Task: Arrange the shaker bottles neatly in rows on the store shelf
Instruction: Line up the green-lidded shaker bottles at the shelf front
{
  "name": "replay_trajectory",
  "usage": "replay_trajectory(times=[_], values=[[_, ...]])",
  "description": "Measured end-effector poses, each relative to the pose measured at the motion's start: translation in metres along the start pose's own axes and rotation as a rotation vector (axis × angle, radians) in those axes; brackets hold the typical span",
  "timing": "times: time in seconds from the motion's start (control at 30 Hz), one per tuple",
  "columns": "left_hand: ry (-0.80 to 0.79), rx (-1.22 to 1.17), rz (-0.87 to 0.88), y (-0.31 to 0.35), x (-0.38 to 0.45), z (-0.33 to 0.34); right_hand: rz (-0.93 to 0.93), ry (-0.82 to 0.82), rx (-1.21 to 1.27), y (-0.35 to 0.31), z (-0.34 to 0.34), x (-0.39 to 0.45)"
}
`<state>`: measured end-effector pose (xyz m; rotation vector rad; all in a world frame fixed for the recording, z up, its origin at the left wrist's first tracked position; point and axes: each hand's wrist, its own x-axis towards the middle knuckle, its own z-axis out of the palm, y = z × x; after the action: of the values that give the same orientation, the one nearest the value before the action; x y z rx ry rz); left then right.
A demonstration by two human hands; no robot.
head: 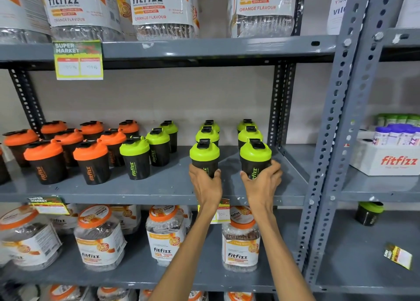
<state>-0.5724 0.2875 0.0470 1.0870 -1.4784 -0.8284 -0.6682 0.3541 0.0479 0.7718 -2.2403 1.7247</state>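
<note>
Black shaker bottles stand on the grey middle shelf [159, 187]. Several with orange lids [91, 162] fill the left side, and green-lidded ones [135, 156] form rows toward the right. My left hand [205, 184] grips the base of the front green-lidded shaker [204, 155] of one row. My right hand [261, 180] grips the front green-lidded shaker [255, 156] of the rightmost row. Two more green-lidded shakers stand behind each held one. Both held shakers rest upright on the shelf.
Large fitfizz jars [159, 7] fill the shelf above, and orange-lidded jars [100, 237] the shelf below. A slotted upright post [334, 130] bounds the right end. On the neighbouring rack sit a white fitfizz box [386, 162] and a lone green-lidded shaker [368, 213].
</note>
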Motion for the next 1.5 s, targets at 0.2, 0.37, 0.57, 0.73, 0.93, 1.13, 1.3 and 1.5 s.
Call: replay_trajectory(times=[0.2,0.37,0.57,0.73,0.93,1.13,1.3,1.5], values=[[-0.005,0.026,0.009,-0.004,0.000,0.002,0.001,-0.028,0.017,0.005,0.000,0.000],[-0.071,-0.007,-0.021,0.001,-0.006,-0.009,-0.024,-0.042,0.096,0.006,-0.012,-0.013],[-0.002,-0.068,0.116,-0.020,-0.049,-0.065,-0.218,0.042,0.252,0.001,-0.021,-0.069],[0.083,-0.024,0.197,-0.055,-0.044,-0.121,-0.281,-0.045,0.310,-0.032,0.013,-0.120],[0.103,0.025,0.281,-0.087,0.026,-0.200,-0.326,-0.153,0.321,-0.100,0.093,-0.170],[0.224,0.054,0.252,-0.121,0.111,-0.269,-0.217,-0.166,0.238,-0.164,0.182,-0.189],[0.137,0.087,0.039,-0.134,0.169,-0.280,-0.039,-0.208,0.009,-0.194,0.230,-0.190],[0.044,0.095,-0.008,-0.132,0.174,-0.266,0.011,-0.183,-0.105,-0.205,0.256,-0.189]])
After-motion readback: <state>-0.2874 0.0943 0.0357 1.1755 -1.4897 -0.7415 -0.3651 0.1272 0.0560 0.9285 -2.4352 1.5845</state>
